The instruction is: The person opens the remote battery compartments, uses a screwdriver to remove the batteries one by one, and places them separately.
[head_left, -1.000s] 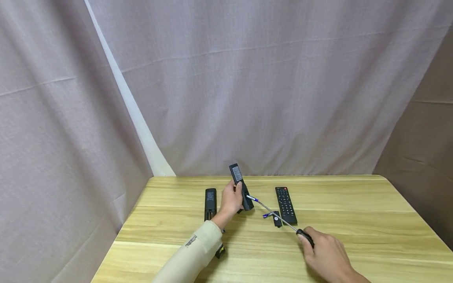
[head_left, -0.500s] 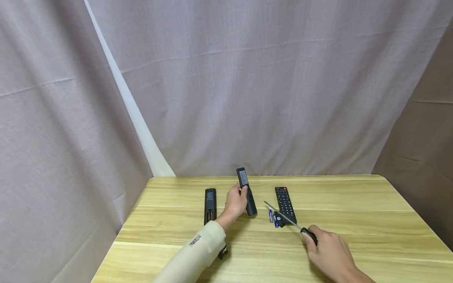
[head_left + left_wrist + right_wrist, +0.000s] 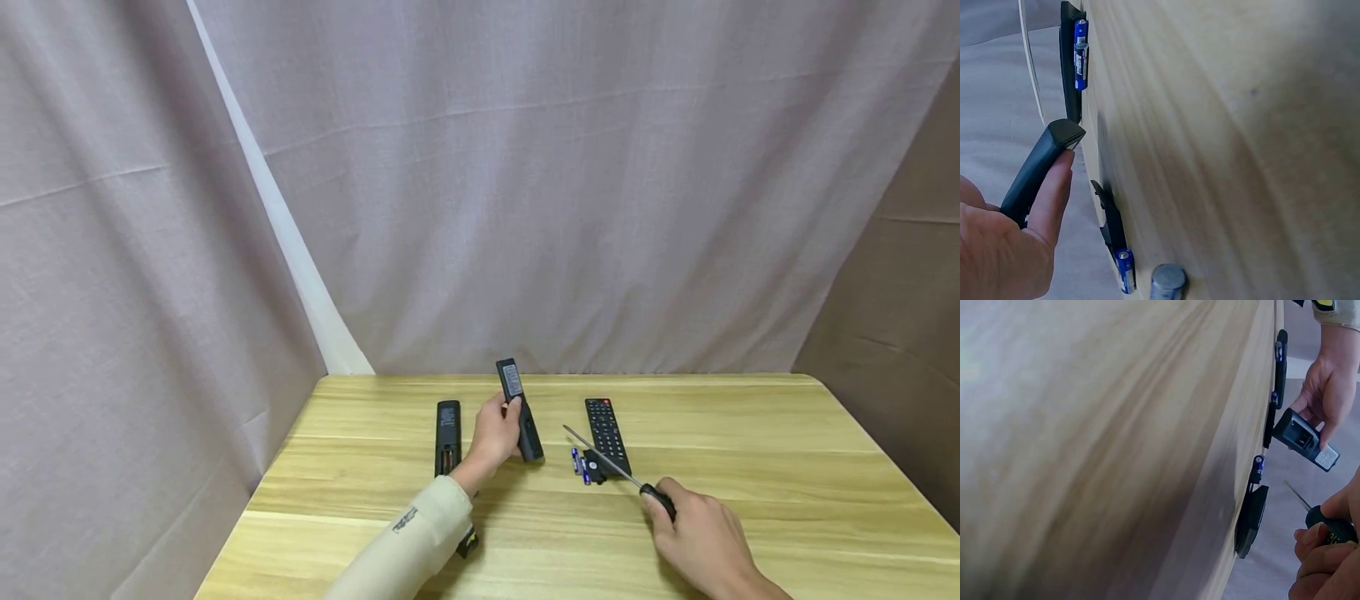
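In the head view, my left hand (image 3: pixel 497 433) holds a black remote control (image 3: pixel 531 433) tilted above the table, its back toward me. The right wrist view shows its battery compartment (image 3: pixel 1301 434) uncovered, with no battery in it. My right hand (image 3: pixel 699 532) grips a screwdriver (image 3: pixel 657 502) by its black handle, the thin metal shaft pointing left and away from me. Below that shaft, two blue batteries (image 3: pixel 577 462) lie side by side next to a small black battery cover (image 3: pixel 595 468). Directly behind them is a second remote control (image 3: pixel 607 435), buttons up.
A third remote control (image 3: pixel 447 427) lies back up left of my left hand, its compartment open, partly hidden by my forearm. In the left wrist view, another black cover (image 3: pixel 1110 215), a blue battery (image 3: pixel 1125 270) and a silvery cylinder (image 3: pixel 1168 284) lie on the wooden table (image 3: pixel 1229 156).
A battery at the screwdriver tip has left the held remote and lies on the table beside the other. The screwdriver has drawn away from the remote; my left hand has lowered slightly.
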